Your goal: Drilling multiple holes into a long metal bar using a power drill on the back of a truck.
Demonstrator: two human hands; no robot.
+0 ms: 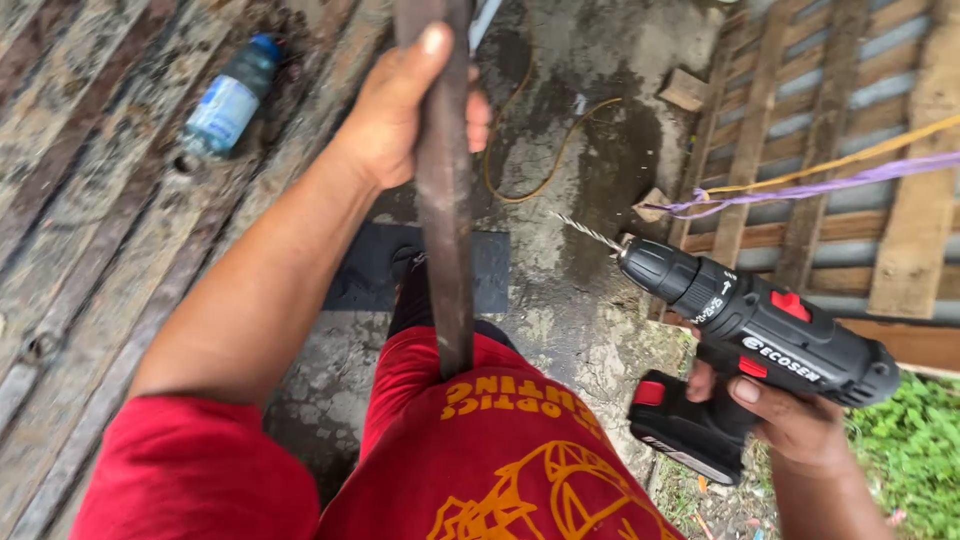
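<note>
Rusty metal bar [445,200] gripped in left hand [400,110], cordless drill [760,340] clutched in right hand [780,415] just beside bar, bit not yet touching, no hole visible.

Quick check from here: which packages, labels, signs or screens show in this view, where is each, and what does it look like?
Plastic bottle: lies on the planks at upper left; clear body, blue cap, pale wrap-around label.
Drill: in the right hand, at right; black body with red buttons, a white printed mark on its side and small white markings on the collar.
Red garment: bottom centre; orange printed lettering and line drawing.
No signs or screens.
</note>
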